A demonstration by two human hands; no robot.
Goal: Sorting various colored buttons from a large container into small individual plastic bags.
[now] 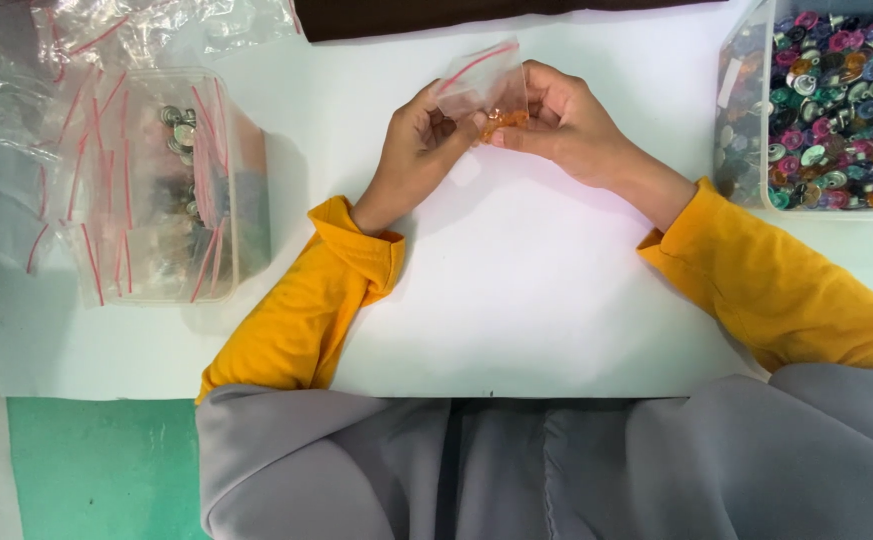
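Observation:
A small clear zip bag (482, 82) with a red seal strip is held up between both hands above the white sheet (517, 300). My left hand (419, 140) pinches its left side. My right hand (562, 120) pinches the lower right, where small orange pieces (507, 120) sit inside the bag. Both arms wear yellow sleeves.
A clear plastic tub (172, 190) at the left holds filled zip bags with red strips and metal buttons. Loose empty bags (87, 40) lie above it. At the right, a clear container (837, 110) is full of multicoloured round pieces. Green floor shows at lower left.

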